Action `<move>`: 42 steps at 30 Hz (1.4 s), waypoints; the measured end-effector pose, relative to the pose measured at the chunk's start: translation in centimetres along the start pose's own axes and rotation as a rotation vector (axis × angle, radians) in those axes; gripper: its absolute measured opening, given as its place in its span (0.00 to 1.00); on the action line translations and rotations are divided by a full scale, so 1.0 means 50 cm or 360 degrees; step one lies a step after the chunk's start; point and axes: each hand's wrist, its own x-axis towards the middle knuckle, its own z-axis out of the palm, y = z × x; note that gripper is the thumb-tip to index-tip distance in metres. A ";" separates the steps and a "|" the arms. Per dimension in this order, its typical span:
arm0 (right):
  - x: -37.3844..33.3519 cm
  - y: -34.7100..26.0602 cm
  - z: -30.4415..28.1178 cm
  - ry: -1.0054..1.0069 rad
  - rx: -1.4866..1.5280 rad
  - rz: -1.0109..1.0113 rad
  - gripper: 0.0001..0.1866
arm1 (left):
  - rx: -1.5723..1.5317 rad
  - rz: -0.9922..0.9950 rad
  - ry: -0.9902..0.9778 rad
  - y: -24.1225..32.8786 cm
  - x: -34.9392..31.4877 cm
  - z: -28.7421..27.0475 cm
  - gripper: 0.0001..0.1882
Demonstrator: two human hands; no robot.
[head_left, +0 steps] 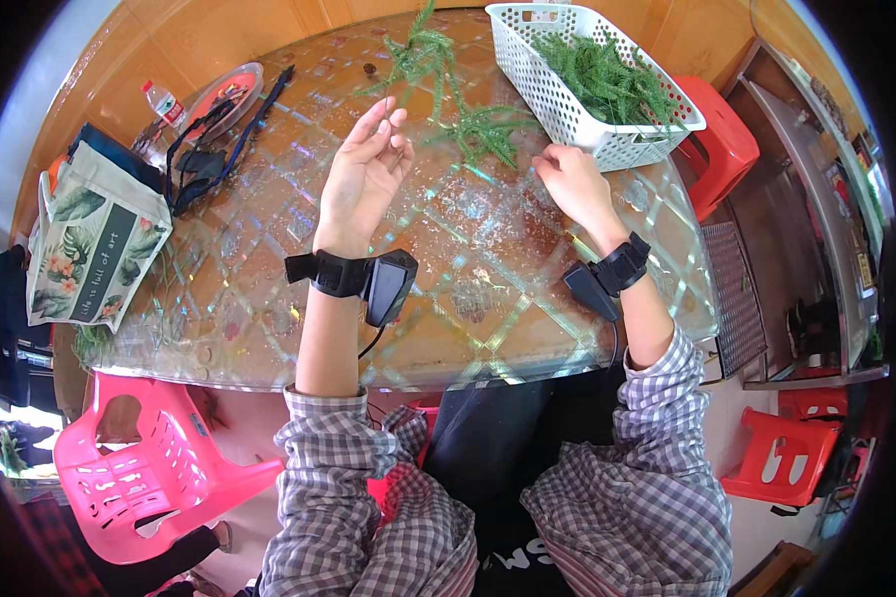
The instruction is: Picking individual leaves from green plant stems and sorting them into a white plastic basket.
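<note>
- At a green sprig [426, 62], toward the far middle of the table [259, 298], left hand [373, 154] with fingertips drawn together; cannot tell whether pinching it.
- To the sprig's right, right hand [572, 184] curled closed; cannot tell whether holding anything.
- Just beyond, white basket [540, 85] with green foliage [607, 85].

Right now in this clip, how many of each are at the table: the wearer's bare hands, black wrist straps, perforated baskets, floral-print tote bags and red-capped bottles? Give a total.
Bare hands: 2 (left hand, right hand)
Black wrist straps: 2 (left strap, right strap)
White perforated basket: 1
Floral-print tote bag: 1
Red-capped bottle: 1
Total: 7
</note>
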 end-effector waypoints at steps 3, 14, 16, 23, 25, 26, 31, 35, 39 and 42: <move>0.010 0.011 0.009 -0.0105 0.0171 0.0066 0.13 | -0.0006 -0.0023 0.0028 -0.001 0.003 -0.016 0.17; 0.000 -0.007 -0.030 -0.0645 0.2091 0.0283 0.10 | 0.0064 -0.0015 0.0289 -0.005 0.005 -0.031 0.14; 0.000 -0.016 -0.036 -0.0632 0.2193 0.0265 0.10 | 0.0060 0.0008 0.0352 -0.006 0.003 -0.018 0.13; 0.003 -0.015 -0.032 -0.0625 0.2137 0.0170 0.12 | 0.0039 0.0051 0.0270 -0.005 0.006 -0.020 0.13; 0.001 -0.019 -0.031 -0.0634 0.2078 0.0175 0.13 | 0.0033 0.0082 0.0234 -0.007 0.006 -0.017 0.13; 0.000 -0.018 -0.031 -0.0634 0.2077 0.0174 0.13 | 0.0033 0.0083 0.0234 -0.007 0.006 -0.013 0.13; -0.003 -0.026 -0.032 -0.0774 0.2053 0.0151 0.13 | -0.0166 0.0188 -0.0089 -0.004 0.003 0.004 0.20; -0.009 -0.034 -0.034 -0.0861 0.2044 0.0165 0.12 | -0.0449 0.0191 -0.0327 -0.001 0.001 0.010 0.23; -0.012 -0.035 -0.032 -0.0910 0.2057 0.0137 0.12 | -0.0435 0.0254 -0.0371 0.002 -0.002 0.013 0.24; -0.012 -0.037 -0.033 -0.0906 0.2071 0.0105 0.12 | -0.0289 0.0325 -0.0329 0.001 -0.004 0.019 0.24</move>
